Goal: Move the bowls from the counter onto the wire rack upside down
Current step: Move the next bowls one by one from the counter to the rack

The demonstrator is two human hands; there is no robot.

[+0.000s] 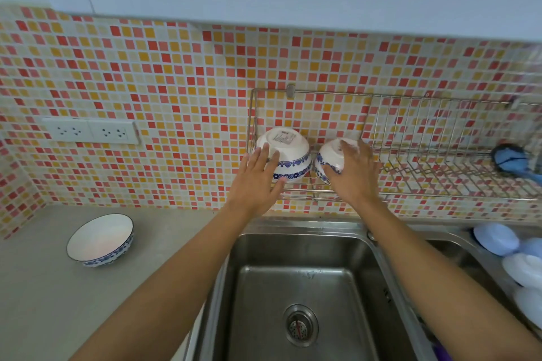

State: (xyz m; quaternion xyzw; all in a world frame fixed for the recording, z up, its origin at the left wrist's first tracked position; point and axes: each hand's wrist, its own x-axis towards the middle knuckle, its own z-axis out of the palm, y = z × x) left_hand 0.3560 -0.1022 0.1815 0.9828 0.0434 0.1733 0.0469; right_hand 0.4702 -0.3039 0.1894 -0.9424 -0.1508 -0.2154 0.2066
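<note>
1. Mosaic tiles (164,91) in red, orange and cream covered the wall behind a grey surface (44,287), with a double socket (91,131) set into the tiles on the left.
2. A steel sink (302,287) sat below the middle of the wall, its drain (300,325) near the front.
3. A wire rack (410,155) hung on the tiles above the sink and ran off to the right.
4. Two white bowls with blue flower bands stood upside down at the left end of the rack, side by side and nearly touching.
5. The left hand (258,176) lay flat with fingers spread against the side of the left bowl (289,155); it pressed rather than gripped.
6. The right hand (352,173) cupped over the right bowl (330,160), fingers curved around its base and far side, holding it.
7. A third bowl (101,239) of the same pattern stood upright on the surface, well to the left of the sink and apart from both hands.
8. A blue brush (511,160) rested at the right end of the rack.
9. Several pale blue and white lids (495,239) lay stacked at the far right beside the sink.
</note>
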